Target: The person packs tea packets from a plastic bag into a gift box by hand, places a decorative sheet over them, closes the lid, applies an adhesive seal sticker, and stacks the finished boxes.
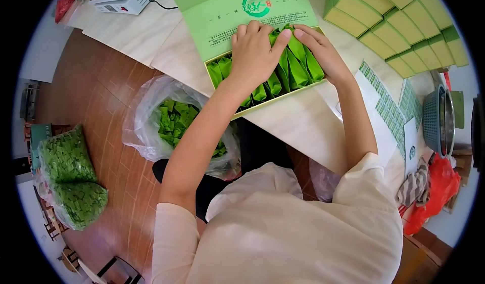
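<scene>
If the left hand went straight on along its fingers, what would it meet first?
Likely the open lid, its printed face just beyond the left hand; the gap in depth is unclear.

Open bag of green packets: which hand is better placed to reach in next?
Probably the left hand: the open bag shows beside its forearm; the right hand is at the farther end of the box.

The packets (299,74) look like glossy, creased plastic or foil. The open box (202,11) is smooth printed card, the stacked boxes (399,29) matt card. The open bag (143,102) is thin, clear, crinkled plastic. The tabletop (288,132) is smooth with a slight shine, the floor (113,132) glossy, like polished wood. The basket (432,120) looks plastic, the bowl (448,125) shiny metal, the shirt (298,233) matt cloth.
</scene>
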A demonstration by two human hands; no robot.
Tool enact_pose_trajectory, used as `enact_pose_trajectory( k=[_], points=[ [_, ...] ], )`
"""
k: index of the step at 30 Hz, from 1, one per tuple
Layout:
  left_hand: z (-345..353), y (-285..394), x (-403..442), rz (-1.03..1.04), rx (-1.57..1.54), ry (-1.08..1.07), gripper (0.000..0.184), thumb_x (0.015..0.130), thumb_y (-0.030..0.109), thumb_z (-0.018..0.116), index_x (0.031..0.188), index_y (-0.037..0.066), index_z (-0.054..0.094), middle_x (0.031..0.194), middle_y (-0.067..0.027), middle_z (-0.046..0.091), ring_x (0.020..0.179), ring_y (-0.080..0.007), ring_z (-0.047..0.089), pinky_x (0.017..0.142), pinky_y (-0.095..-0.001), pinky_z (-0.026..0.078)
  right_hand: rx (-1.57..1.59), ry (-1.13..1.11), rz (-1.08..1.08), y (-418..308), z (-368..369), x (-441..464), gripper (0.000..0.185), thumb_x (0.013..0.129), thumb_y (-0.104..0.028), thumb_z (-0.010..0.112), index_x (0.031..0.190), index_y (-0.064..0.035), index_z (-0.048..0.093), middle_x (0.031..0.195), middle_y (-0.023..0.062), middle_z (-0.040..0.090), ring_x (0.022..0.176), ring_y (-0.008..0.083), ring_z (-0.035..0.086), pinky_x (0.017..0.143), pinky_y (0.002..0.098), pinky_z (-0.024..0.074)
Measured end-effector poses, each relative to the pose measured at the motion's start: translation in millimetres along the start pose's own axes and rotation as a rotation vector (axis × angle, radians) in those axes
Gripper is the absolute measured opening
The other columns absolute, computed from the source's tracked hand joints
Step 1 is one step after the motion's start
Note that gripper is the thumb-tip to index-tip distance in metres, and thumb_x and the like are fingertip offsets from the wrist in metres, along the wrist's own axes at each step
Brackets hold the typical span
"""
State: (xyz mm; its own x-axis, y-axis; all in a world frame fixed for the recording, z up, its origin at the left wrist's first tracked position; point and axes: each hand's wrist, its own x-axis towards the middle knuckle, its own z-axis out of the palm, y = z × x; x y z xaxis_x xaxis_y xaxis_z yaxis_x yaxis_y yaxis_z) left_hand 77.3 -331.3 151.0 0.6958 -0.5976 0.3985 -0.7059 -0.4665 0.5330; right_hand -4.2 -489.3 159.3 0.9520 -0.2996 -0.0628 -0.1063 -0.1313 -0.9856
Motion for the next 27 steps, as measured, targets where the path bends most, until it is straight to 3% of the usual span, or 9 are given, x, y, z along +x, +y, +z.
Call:
enact_pose_trajectory(
  k=[5, 10, 14, 16, 18, 20, 22, 24, 27],
  points=[
    [8, -6, -1, 0.094, 0.088, 0.142, 0.037, 0.087, 0.039, 0.059, 0.108, 0.008, 0.058, 0.100, -0.0101, 0.053, 0.095, -0.0291, 0.047, 0.084, -0.0406, 0.038, -0.408, -0.050, -0.119, -3, 9, -6, 0.051, 0.092, -0.026, 0.059, 0.139, -0.0151, 0.044, 0.101, 0.0105, 0.064, 0.081, 0.0166, 0.058, 0.076, 0.0306, 0.0466],
    [7, -8, -2, 0.162, 0.255, 0.155, 0.042, 0.078, 0.032, 0.069, 0.111, 0.011, 0.055, 0.102, -0.0086, 0.052, 0.094, -0.0269, 0.049, 0.080, -0.0384, 0.040, -0.633, -0.094, -0.159, -3, 17, -10, 0.058, 0.092, -0.025, 0.059, 0.143, -0.0127, 0.034, 0.094, 0.0143, 0.063, 0.072, 0.0229, 0.060, 0.070, 0.0333, 0.0481],
    [-14, -21, -16, 0.128, -0.117, 0.245, 0.034, 0.086, 0.029, 0.063, 0.113, 0.009, 0.055, 0.107, -0.0099, 0.052, 0.099, -0.0314, 0.049, 0.089, -0.0406, 0.039, -0.740, 0.252, -0.444, -9, 31, -21, 0.047, 0.093, -0.018, 0.056, 0.135, -0.0031, 0.041, 0.101, 0.0145, 0.061, 0.082, 0.0213, 0.060, 0.070, 0.0309, 0.0491],
    [-55, -39, -41, 0.048, -0.223, 0.272, 0.027, 0.091, 0.025, 0.058, 0.111, 0.007, 0.057, 0.106, -0.0100, 0.053, 0.101, -0.0301, 0.049, 0.093, -0.0387, 0.038, -0.616, 0.309, -0.438, -27, 42, -36, 0.039, 0.095, -0.014, 0.052, 0.132, -0.0018, 0.045, 0.107, 0.0097, 0.059, 0.087, 0.0164, 0.057, 0.075, 0.0272, 0.0473],
    [-84, -78, -79, 0.048, -0.364, 0.464, 0.021, 0.093, 0.020, 0.054, 0.107, 0.006, 0.060, 0.101, -0.0081, 0.057, 0.097, -0.0223, 0.053, 0.090, -0.0330, 0.041, -0.616, 0.326, -0.662, -34, 62, -54, 0.029, 0.096, -0.012, 0.049, 0.121, 0.0018, 0.050, 0.103, 0.0120, 0.060, 0.084, 0.0162, 0.056, 0.074, 0.0276, 0.0472],
    [-100, -122, -131, -0.188, -0.414, 0.570, 0.015, 0.090, 0.012, 0.054, 0.100, 0.003, 0.061, 0.094, -0.0081, 0.061, 0.091, -0.0220, 0.057, 0.084, -0.0300, 0.044, -0.446, 0.240, -0.752, -30, 100, -82, 0.020, 0.095, -0.008, 0.045, 0.110, 0.0028, 0.053, 0.097, 0.0147, 0.061, 0.080, 0.0171, 0.056, 0.073, 0.0289, 0.0470],
    [-104, -166, -194, -0.579, -0.526, 0.592, 0.015, 0.093, 0.011, 0.052, 0.103, 0.003, 0.061, 0.096, -0.0044, 0.062, 0.088, -0.0142, 0.057, 0.081, -0.0246, 0.044, -0.431, -0.113, -0.812, -16, 139, -102, 0.019, 0.087, -0.004, 0.055, 0.105, 0.0037, 0.055, 0.094, 0.0153, 0.062, 0.081, 0.0251, 0.060, 0.070, 0.0360, 0.0496],
    [-102, -199, -253, -0.669, -0.478, 0.691, 0.017, 0.096, 0.013, 0.050, 0.106, 0.004, 0.061, 0.098, -0.0030, 0.062, 0.091, -0.0105, 0.055, 0.084, -0.0232, 0.042, -0.457, -0.401, -0.655, -1, 199, -110, 0.024, 0.076, 0.001, 0.063, 0.100, -0.0021, 0.060, 0.088, 0.0131, 0.063, 0.074, 0.0301, 0.061, 0.067, 0.0368, 0.0498],
    [-118, -195, -304, -0.916, -0.623, 0.809, 0.016, 0.096, 0.012, 0.051, 0.105, 0.002, 0.060, 0.093, -0.0037, 0.059, 0.088, -0.0111, 0.054, 0.084, -0.0233, 0.042, -0.339, -0.561, -0.287, 72, 267, -121, 0.024, 0.077, 0.003, 0.061, 0.100, -0.0029, 0.060, 0.082, 0.0116, 0.059, 0.066, 0.0272, 0.059, 0.059, 0.0332, 0.0481]
  ],
)
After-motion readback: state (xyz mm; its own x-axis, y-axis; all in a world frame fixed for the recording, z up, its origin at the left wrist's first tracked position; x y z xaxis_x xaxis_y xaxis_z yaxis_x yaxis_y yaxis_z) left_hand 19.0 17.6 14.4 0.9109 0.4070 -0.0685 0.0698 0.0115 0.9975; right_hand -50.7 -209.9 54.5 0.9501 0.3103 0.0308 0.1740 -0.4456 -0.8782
